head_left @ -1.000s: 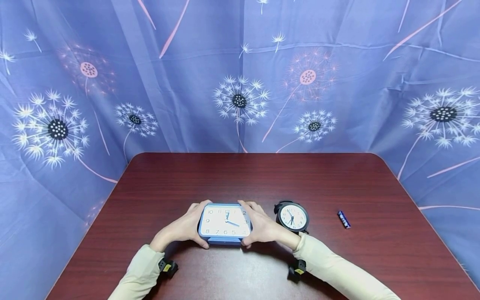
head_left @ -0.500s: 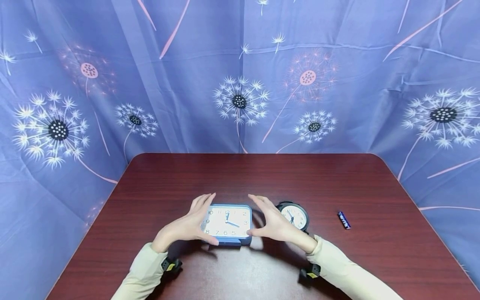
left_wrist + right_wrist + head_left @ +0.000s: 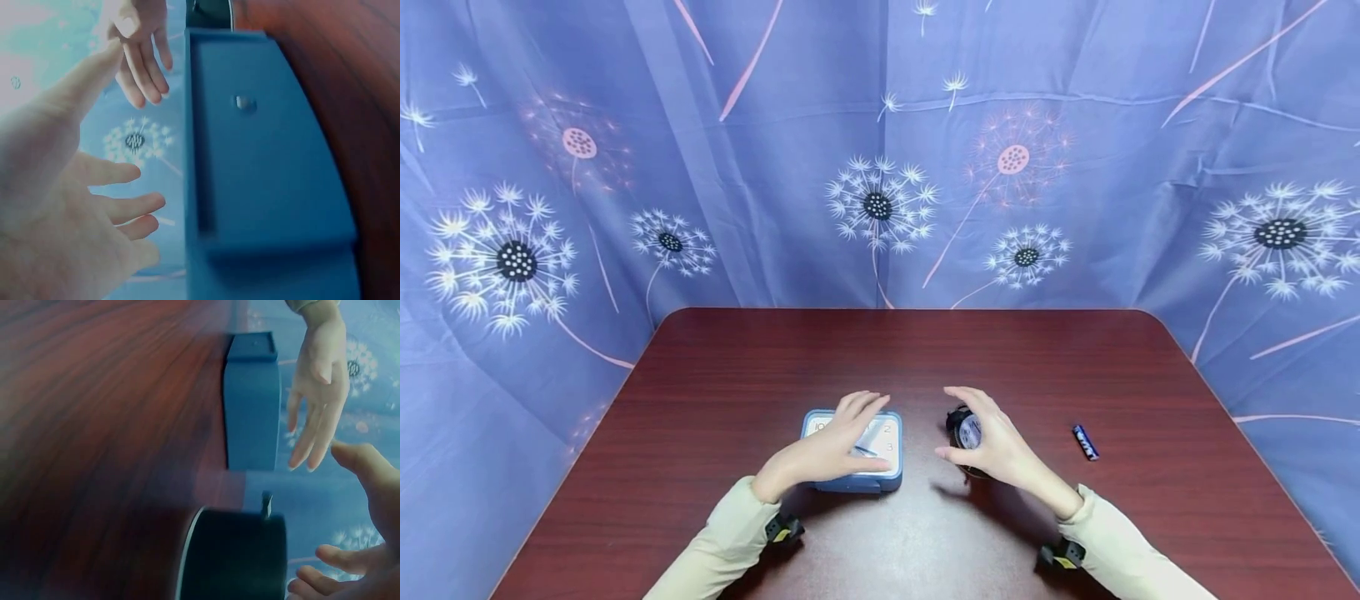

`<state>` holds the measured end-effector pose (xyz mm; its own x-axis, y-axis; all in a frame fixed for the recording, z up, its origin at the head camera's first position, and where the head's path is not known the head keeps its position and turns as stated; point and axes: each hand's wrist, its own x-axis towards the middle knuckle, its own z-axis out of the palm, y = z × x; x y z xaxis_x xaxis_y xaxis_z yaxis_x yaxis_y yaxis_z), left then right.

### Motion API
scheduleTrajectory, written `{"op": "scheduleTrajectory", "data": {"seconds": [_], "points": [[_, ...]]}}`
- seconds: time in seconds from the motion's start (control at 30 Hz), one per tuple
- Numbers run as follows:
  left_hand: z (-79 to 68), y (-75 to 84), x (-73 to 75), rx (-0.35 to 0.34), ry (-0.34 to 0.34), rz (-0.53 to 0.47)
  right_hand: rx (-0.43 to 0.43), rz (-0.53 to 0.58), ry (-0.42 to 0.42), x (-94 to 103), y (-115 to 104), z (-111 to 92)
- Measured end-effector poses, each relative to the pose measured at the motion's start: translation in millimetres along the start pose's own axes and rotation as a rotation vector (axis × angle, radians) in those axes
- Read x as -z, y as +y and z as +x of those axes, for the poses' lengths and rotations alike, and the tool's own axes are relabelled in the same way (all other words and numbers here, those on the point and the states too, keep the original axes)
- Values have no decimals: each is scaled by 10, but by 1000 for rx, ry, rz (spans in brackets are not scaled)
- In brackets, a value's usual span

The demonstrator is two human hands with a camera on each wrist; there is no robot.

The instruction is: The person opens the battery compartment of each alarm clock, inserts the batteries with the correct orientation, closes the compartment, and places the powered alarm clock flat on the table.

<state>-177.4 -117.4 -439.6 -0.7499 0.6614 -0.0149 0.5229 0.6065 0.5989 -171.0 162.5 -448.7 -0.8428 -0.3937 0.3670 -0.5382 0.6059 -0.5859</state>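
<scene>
A blue rectangular alarm clock [image 3: 891, 435] with a white dial lies face up at mid-table in the head view. Over its dial my left hand [image 3: 829, 450] hovers, fingers extended and thumb spread, holding nothing. In the left wrist view the clock's blue side [image 3: 269, 150] stands beside that hand. To the right is a round black alarm clock [image 3: 968, 432], half covered by my right hand [image 3: 1003, 450]. That hand's fingers and thumb are spread above it without gripping. The right wrist view shows the round clock's dark side [image 3: 240, 556] below the right fingers [image 3: 340, 556].
A small blue battery [image 3: 1086, 442] lies on the dark red wooden table [image 3: 760, 358], right of the round clock. A blue curtain [image 3: 790, 233] with dandelion prints hangs behind and at both sides. Each wrist wears a small black camera.
Both hands have let go of the blue clock's sides. The left hand has shifted right across its dial. The right hand has moved right, over the round clock. Both clocks stay in place.
</scene>
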Motion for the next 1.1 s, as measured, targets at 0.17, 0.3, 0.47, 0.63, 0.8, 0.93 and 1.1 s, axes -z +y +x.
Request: {"op": "scheduleTrajectory", "data": {"seconds": [0.17,0.3,0.47,0.63,0.8,0.93,1.1], "points": [[145,83,-62,-40,-9,34,-19,5,-40,59,119,-46],[252,143,-84,-38,-14,57,-47,10,-78,108,190,-72],[393,214,-122,-40,-42,98,-99,10,-140,146,254,-128],[560,268,-196,-29,-69,145,-144,19,-190,139,299,-169],[676,338,-275,-32,-87,164,-158,18,-201,129,317,-196],[735,379,-313,-40,-94,171,-139,15,-189,120,337,-204],[772,400,-375,-63,-110,209,-141,8,-183,132,339,-218]]}}
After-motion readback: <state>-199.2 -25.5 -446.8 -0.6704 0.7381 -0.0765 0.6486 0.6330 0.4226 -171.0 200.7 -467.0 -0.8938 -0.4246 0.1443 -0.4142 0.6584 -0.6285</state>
